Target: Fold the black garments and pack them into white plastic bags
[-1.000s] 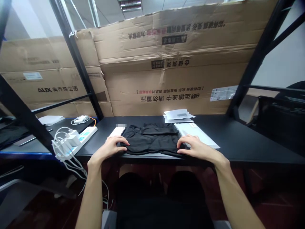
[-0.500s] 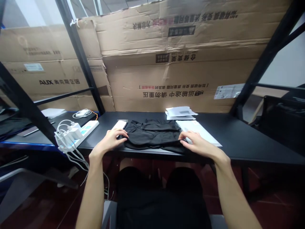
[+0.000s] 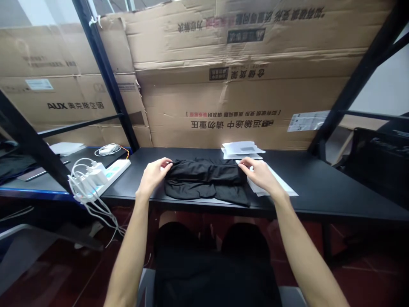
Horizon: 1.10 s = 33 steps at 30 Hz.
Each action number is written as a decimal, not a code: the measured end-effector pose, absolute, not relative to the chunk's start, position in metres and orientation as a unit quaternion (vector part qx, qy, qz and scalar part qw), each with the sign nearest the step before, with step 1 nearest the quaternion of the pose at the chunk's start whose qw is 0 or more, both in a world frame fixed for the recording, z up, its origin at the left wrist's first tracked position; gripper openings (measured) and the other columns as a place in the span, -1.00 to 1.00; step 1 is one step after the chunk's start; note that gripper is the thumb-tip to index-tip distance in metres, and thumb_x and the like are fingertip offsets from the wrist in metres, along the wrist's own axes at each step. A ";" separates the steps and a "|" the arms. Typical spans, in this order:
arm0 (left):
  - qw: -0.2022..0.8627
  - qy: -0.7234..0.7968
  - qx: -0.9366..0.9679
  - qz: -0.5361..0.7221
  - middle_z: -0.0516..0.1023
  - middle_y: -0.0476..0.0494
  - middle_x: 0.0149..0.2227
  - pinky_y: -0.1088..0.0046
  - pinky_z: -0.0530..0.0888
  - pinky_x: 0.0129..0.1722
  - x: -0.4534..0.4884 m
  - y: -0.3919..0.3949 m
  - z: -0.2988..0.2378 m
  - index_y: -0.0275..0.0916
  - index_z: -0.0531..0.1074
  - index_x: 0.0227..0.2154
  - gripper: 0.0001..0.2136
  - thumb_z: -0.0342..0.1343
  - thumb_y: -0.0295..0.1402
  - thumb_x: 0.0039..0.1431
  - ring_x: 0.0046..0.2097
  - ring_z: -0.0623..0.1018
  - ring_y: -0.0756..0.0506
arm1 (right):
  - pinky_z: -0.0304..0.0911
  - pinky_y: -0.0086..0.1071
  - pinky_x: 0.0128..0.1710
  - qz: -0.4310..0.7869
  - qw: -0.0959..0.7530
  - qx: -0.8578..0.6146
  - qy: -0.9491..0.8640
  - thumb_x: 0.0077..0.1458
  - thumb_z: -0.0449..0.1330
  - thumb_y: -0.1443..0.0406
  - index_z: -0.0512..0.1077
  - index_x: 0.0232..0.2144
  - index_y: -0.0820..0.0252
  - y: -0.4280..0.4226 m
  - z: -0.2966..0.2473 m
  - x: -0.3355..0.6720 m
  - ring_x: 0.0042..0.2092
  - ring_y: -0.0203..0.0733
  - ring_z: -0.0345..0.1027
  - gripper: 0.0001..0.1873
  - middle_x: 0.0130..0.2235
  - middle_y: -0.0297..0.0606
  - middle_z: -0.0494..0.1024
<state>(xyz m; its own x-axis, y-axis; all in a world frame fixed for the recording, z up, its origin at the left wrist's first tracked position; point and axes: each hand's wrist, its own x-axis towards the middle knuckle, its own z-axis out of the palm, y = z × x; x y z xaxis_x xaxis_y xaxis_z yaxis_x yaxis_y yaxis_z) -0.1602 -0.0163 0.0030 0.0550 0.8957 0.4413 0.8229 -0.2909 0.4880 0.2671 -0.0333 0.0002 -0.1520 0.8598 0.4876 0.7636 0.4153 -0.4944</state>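
A black cloth garment [image 3: 204, 179] lies partly folded on the black desk in front of me; its exact kind I cannot make out. My left hand [image 3: 154, 175] pinches the garment's upper left corner between thumb and fingers. At the upper right corner, my right hand [image 3: 255, 170] pinches the same piece of cloth. The folded layer stretches between both hands, and its lower part lies flat near the desk's front edge. White sheets or flat packets [image 3: 277, 181] lie under and beside my right hand.
More white papers [image 3: 243, 149] lie against the cardboard wall [image 3: 223, 94]. A white power strip [image 3: 113, 172] with several plugs and hanging cables stands at the left end of the desk [image 3: 332, 187]. Dark metal posts [image 3: 110, 76] rise at both sides.
Both hands have moved away from me, from the garment's near edge to its far side, carrying the cloth's edge over. The white phone-like object beside my left hand is now hidden.
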 end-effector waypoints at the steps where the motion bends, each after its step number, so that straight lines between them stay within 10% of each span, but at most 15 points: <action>1: 0.048 0.599 0.721 0.345 0.77 -0.06 -0.09 0.37 0.54 0.04 -0.157 -0.011 0.005 -0.04 0.66 -0.03 -0.74 0.13 -0.12 0.42 -0.03 0.70 -0.18 | 0.36 -0.19 -0.09 0.059 0.372 -0.541 -0.752 0.39 0.11 0.05 0.52 -0.23 0.04 -0.025 0.000 0.268 -0.23 -0.04 0.52 -0.71 -0.22 -0.20 0.71; 17: -0.021 0.662 0.719 0.211 0.76 -0.18 -0.05 0.26 0.45 0.11 -0.131 0.037 0.004 -0.12 0.66 -0.11 -0.81 0.14 -0.29 0.40 0.08 0.68 -0.26 | 0.30 -0.13 0.06 -0.055 0.205 -0.613 -0.761 0.39 0.14 0.23 0.59 -0.10 0.17 0.027 -0.014 0.264 0.05 0.11 0.50 -0.76 -0.03 -0.03 0.69; 24: -0.061 0.659 0.689 0.295 0.69 -0.25 0.02 0.19 0.45 0.19 -0.131 -0.004 0.001 -0.13 0.61 0.03 -0.72 0.01 -0.30 0.50 0.07 0.66 -0.25 | 0.17 0.18 0.28 -0.089 0.316 -0.579 -0.746 0.48 -0.01 0.10 0.57 0.12 0.22 0.004 0.003 0.235 0.28 0.28 0.35 -0.52 0.18 0.13 0.60; 33: 0.001 0.691 0.685 0.231 0.70 -0.44 0.10 0.01 0.54 0.14 -0.129 -0.047 -0.029 -0.20 0.50 0.32 -0.54 -0.10 -0.24 0.54 0.12 0.69 -0.41 | -0.21 0.27 0.53 0.040 0.193 -0.491 -0.848 0.48 -0.02 -0.06 -0.12 0.64 0.29 -0.033 -0.013 0.108 0.63 0.28 -0.23 -0.08 0.63 0.14 -0.13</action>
<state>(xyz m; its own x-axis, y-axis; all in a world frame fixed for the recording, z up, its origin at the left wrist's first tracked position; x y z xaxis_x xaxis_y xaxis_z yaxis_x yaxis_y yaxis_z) -0.1286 -0.0475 -0.0285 -0.0609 0.9473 0.3145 0.9460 -0.0457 0.3209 0.1082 -0.0331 -0.0135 -0.4430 0.8490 0.2879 0.8182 0.5142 -0.2573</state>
